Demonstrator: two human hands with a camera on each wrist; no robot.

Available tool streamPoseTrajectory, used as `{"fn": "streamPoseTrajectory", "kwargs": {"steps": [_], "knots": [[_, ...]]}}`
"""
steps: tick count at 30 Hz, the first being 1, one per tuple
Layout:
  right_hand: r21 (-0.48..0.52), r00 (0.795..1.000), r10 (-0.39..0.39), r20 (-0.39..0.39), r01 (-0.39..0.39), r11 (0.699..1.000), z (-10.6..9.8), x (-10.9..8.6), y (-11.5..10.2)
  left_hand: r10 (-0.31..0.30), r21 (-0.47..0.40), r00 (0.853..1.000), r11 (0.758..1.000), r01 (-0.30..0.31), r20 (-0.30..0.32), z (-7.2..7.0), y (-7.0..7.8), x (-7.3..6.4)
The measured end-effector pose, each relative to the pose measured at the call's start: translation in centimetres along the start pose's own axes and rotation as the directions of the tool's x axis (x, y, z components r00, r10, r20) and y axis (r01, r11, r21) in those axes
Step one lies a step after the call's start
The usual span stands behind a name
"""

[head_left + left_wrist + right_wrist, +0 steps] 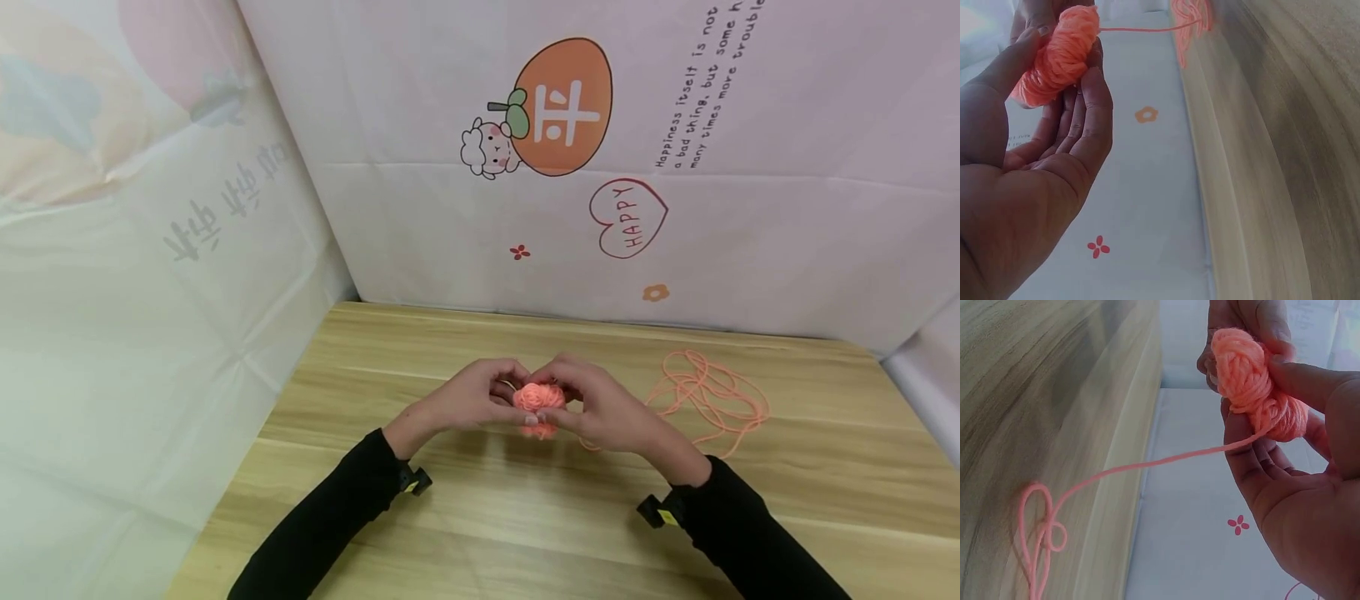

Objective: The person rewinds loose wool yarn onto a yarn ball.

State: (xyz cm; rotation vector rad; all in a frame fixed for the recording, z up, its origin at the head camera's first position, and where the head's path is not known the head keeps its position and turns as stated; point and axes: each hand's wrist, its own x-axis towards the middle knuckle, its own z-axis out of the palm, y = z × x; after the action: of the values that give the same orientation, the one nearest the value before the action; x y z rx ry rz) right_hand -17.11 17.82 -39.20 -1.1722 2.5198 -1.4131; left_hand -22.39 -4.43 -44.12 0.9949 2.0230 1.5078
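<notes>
At the lower edge of the head view, two black sleeves reach over the wood-grain table, a small black device at each cuff. Beyond the cuffs, the left hand and right hand meet around a coral yarn bundle, held just above the table. Both hands are partly closed, each pinching the bundle between its thumb and bent fingers. A single strand runs from the bundle to loose yarn loops lying on the table beyond the right wrist. Behind the table rises a pale printed cloth.
</notes>
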Motion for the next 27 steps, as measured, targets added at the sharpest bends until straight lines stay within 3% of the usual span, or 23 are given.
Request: {"fn": "streamPoseTrajectory", "kwargs": {"steps": [4,11,14,23,27], "knots": [[0.08,1.0,-0.026,0.009,0.025,0.996,0.1,-0.2,1.1,0.004,-0.011,1.0,1.0,-0.004,-0.007,0.0,-0.1,0.0],[0.234,0.993,0.116,0.034,-0.12,0.965,0.1,-1.5,4.0,0.025,-0.084,0.997,0.996,-0.031,-0.077,-0.4,0.0,-0.1],[0.295,0.99,0.132,0.054,-0.142,0.945,0.2,-2.0,4.6,0.016,-0.135,0.994,0.99,-0.03,-0.106,-0.6,0.2,-0.2],[0.42,0.998,-0.015,0.061,-0.012,0.907,2.5,-3.3,5.8,0.025,-0.242,0.992,0.969,-0.055,-0.124,-1.2,0.3,-0.5],[0.462,0.997,-0.028,0.078,-0.011,0.887,3.2,-3.5,6.3,0.034,-0.271,0.992,0.96,-0.067,-0.123,-1.2,0.1,-0.5]]}}
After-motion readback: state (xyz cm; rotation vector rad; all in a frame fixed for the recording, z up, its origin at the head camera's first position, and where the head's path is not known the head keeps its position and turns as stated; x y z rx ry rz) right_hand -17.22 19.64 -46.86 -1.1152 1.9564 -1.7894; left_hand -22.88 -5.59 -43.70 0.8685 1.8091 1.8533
